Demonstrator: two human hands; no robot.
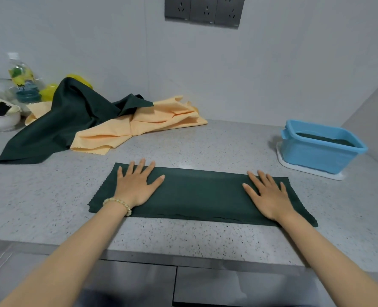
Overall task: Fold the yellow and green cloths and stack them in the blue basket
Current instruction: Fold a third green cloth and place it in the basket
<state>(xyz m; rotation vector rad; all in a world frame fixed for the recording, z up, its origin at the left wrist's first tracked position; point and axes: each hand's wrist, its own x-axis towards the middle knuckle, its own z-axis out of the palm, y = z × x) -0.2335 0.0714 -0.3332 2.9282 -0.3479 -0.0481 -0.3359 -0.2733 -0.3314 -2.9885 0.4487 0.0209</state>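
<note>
A dark green cloth [202,194], folded into a long strip, lies flat on the speckled counter in front of me. My left hand [137,185] presses flat on its left end with fingers spread. My right hand [269,194] presses flat on its right end. At the back left lies a loose heap: a crumpled dark green cloth [68,122] draped over a yellow-orange cloth [143,124]. The blue basket [321,149] stands at the right on a white tray, with a folded dark green cloth [325,139] inside it.
A white bowl [3,120] and a plastic bottle [23,83] stand at the far left behind the heap. The wall runs along the back, with a side wall just right of the basket. The counter's front edge [183,254] is close to me.
</note>
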